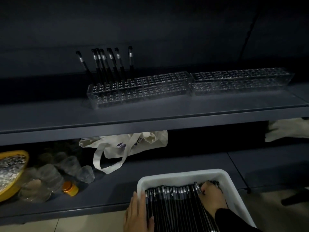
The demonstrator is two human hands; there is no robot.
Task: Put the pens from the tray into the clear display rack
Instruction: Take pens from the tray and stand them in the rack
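Observation:
A white tray (pixel 182 175) sits at the bottom centre on the lower shelf, filled with several black pens (pixel 173 203) lying side by side. My left hand (pixel 138 215) grips the tray's left rim, thumb inside against the pens. My right hand (pixel 211 197) reaches into the right side of the tray, fingers curled around a pen (pixel 197 187) at the edge of the pile. On the upper shelf stands the clear display rack (pixel 142 90) with several pens (pixel 107 64) upright in its left end. A second clear rack (pixel 240 81) adjoins it on the right.
The upper shelf's front edge (pixel 150 124) overhangs the lower shelf. Below lie a white tote bag (pixel 127 144), clear glass cups (pixel 66 166), an orange-lidded jar (pixel 70 188) and a yellow basket (pixel 11 173) at the left. A pale cloth item (pixel 286 130) lies at the right.

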